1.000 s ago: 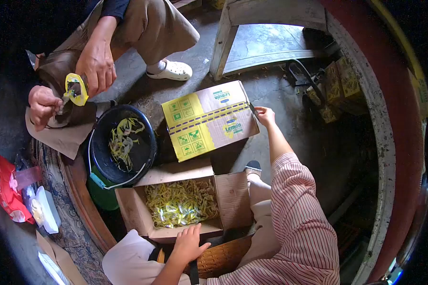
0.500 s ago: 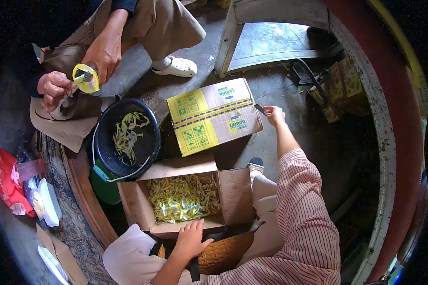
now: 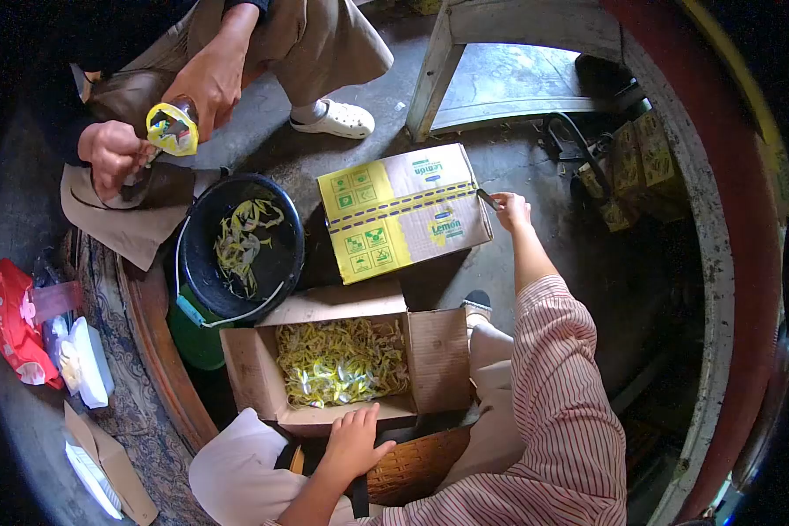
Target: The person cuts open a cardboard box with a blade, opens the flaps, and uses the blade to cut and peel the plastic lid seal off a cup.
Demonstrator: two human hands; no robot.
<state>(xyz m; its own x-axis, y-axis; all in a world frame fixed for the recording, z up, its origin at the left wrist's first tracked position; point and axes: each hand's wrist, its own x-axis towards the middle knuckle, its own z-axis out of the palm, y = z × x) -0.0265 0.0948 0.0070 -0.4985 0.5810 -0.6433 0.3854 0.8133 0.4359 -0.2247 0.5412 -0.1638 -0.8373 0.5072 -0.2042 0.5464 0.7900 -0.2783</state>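
Note:
A taped yellow-and-white carton (image 3: pixel 405 213) printed "Lemon" lies on the floor ahead. My right hand (image 3: pixel 513 210) is closed round a slim dark tool (image 3: pixel 489 200), perhaps a cutter knife; its tip meets the end of the tape at the carton's right edge. Nearer me stands an open cardboard box (image 3: pixel 438 359), its flaps folded out, holding a heap of thin yellow-green strips (image 3: pixel 342 359), some shiny. My left hand (image 3: pixel 358 445) holds nothing and lies with fingers stretched at this box's near rim.
At the upper left, a co-worker's hands (image 3: pixel 206 83) hold a yellow-rimmed cup (image 3: pixel 173 130). A black bucket (image 3: pixel 280 237) with more strips stands left of the carton. A red bag (image 3: pixel 16 324) lies far left; a wooden frame (image 3: pixel 434 83) stands behind.
The view has shifted slightly, so most things appear a little further right. My right hand keeps the dark tool at the carton's edge, and my left hand stays at the open box.

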